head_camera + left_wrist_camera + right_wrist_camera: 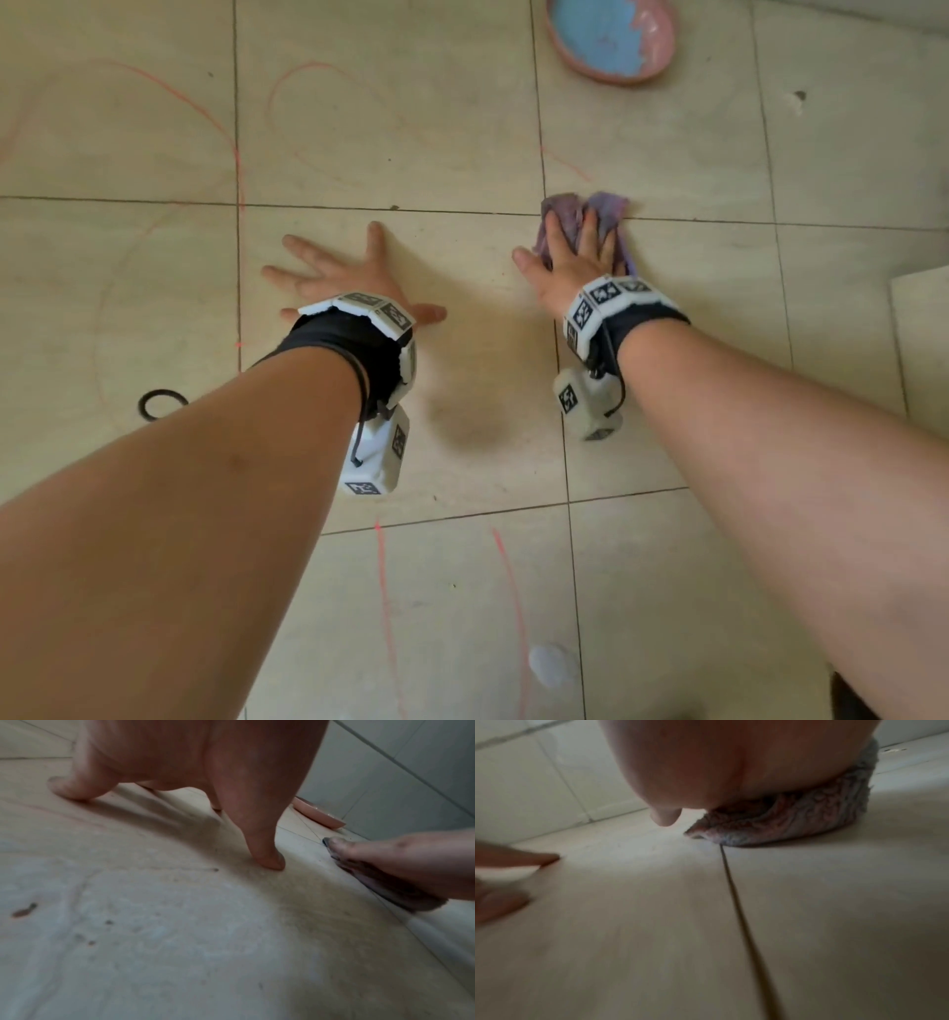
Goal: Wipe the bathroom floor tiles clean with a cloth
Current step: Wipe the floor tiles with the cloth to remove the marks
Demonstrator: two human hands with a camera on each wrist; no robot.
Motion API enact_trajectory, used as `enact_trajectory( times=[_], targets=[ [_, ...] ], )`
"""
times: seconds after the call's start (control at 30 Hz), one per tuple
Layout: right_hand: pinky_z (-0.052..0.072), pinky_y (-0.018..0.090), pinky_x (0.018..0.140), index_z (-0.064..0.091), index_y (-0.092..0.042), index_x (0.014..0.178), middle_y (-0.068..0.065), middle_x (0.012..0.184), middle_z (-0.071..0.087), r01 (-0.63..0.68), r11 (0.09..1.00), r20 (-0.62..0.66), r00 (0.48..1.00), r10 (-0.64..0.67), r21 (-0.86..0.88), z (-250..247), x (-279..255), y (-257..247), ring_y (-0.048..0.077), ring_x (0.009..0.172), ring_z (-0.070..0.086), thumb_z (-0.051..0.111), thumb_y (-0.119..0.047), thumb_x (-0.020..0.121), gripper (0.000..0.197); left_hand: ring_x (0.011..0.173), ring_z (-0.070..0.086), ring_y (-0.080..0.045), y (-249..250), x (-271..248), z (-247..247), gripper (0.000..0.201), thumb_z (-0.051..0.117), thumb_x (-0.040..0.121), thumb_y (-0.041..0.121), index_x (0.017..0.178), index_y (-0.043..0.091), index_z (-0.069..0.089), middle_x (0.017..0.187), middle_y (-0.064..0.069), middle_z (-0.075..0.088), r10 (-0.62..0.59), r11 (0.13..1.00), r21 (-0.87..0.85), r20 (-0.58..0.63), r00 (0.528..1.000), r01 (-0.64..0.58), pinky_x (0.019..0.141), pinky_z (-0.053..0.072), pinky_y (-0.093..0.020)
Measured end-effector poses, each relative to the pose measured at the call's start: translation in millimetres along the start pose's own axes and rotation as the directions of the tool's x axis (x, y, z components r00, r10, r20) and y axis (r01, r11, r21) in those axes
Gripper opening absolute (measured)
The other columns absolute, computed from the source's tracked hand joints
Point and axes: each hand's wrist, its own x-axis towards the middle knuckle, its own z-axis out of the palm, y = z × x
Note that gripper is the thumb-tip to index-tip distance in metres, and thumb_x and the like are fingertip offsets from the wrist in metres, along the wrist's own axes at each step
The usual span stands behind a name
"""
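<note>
Both arms reach down to the floor tiles (462,128). The left hand (349,280) is splayed flat, fingers straight, holding nothing. The right hand (575,257) presses flat on a crumpled, nubbly purple cloth (606,210) that sits under its palm and outstretched fingers, across a grout line.

Both forearms are bare, with no sleeves. Each wrist wears a black fabric band (328,334) topped by a ring of white angular plates (369,308) printed with black-and-white square markers. Under each wrist hangs a white boxy camera unit (377,457), also carrying square markers, joined to its band by a thin black cable (613,370). The right wrist's unit (585,406) looks the same.
</note>
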Motion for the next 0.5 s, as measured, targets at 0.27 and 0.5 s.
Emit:
enact_trajectory(
  times=[0.27, 0.5],
  targets=[
    [-0.009, 0.053, 0.116, -0.003, -0.040, 0.154, 0.000, 0.160, -0.025, 0.111, 0.993, 0.027, 0.993, -0.111, -0.025, -26.7, 32.7, -46.7, 0.033, 0.145, -0.024, 0.028, -0.074, 0.091, 0.077, 0.140, -0.011, -0.059, 8.2, 8.2, 8.5, 0.117, 0.064, 0.064, 0.081, 0.151, 0.046, -0.007, 0.155, -0.030, -0.024, -0.052, 0.999, -0.018, -0.035, 0.998, 0.051, 0.104, 0.019, -0.074],
    [-0.006, 0.048, 0.120, -0.002, -0.042, 0.153, -0.006, 0.160, -0.023, 0.159, 0.983, 0.015, 0.987, -0.158, -0.090, -8.2, 7.6, 32.6, 0.024, 0.147, -0.023, 0.024, -0.068, 0.095, 0.068, 0.139, -0.013, -0.060, 8.9, 6.1, 7.0, 0.116, 0.068, 0.065, 0.077, 0.151, 0.046, -0.002, 0.154, -0.029, -0.025, -0.051, 0.997, -0.060, -0.041, 0.998, 0.049, 0.103, 0.018, -0.076]
  ],
)
